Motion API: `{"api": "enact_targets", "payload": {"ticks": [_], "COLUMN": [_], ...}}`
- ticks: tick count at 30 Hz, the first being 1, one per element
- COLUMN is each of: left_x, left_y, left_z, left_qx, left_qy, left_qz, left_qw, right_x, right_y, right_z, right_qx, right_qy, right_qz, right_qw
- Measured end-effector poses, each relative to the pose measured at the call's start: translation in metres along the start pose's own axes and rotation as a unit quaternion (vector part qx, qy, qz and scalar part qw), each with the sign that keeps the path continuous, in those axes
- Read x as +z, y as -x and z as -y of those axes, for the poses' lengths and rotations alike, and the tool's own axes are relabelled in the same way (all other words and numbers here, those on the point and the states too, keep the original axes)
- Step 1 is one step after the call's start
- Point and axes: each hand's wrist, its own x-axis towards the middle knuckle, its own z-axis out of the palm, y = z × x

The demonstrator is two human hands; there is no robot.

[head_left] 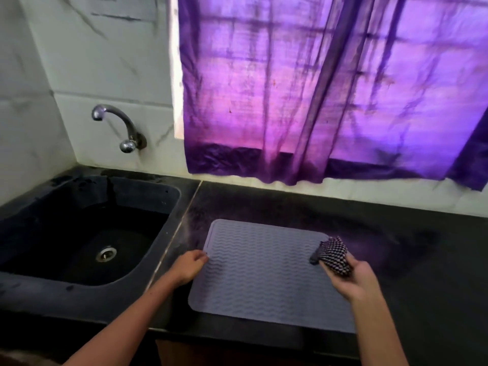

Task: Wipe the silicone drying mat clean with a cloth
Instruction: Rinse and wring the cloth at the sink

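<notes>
Silicone mat (264,273): grey, wavy-ribbed, lying flat on the dark tabletop (409,247), just to the 3 o'clock side of the sink (87,233); its near edge lies close to the tabletop's front edge.
Why it lies there: my guess is that flat on the tabletop by the sink gives the cloth a firm surface to press against.
Left hand (188,265): at the mat's 9 o'clock edge, near the far corner.
Left fingers (202,257): curled, tips on the mat's rim; whether they pinch the edge or only press on it I cannot tell.
Why held so: most likely to keep the mat from sliding while the other hand wipes.
Cloth (334,256): checked dark and white, bunched into a wad, at the mat's 2 o'clock corner.
Right hand (353,277): palm turned up, over the mat's 3 o'clock edge.
Right fingers (343,273): closed around the wad from below, gripping it; the cloth's far end pokes out past them.
Cloth contact: the wad looks raised or barely touching the mat; cannot tell which.
Why bunched: a wad gives a thick pad for rubbing into the ribs.
Stage, as I judge it: a stroke about to start from the far 3 o'clock side.
</notes>
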Motion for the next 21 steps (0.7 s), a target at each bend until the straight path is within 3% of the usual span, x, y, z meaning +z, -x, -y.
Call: {"api": "enact_targets", "payload": {"ticks": [6,12,17,21], "left_x": [0.005,-0.033,-0.087,-0.132], "left_y": [0.051,0.062,0.05,0.033], "left_z": [-0.013,-0.02,0.001,0.042], "left_qx": [-0.029,-0.028,0.011,0.055], "left_qy": [0.231,0.447,0.547,0.533], "left_qz": [-0.003,-0.021,-0.16,-0.24], "left_qw": [0.973,0.894,0.822,0.81], "right_x": [0.086,0.171,0.229,0.277], "right_y": [0.011,0.02,0.02,0.01], "right_z": [-0.07,-0.16,-0.23,-0.269], "right_qx": [0.089,0.139,0.146,0.098], "right_qy": [-0.109,-0.041,0.036,0.125], "right_qz": [0.084,0.188,0.248,0.27], "right_qw": [0.986,0.971,0.957,0.95]}}
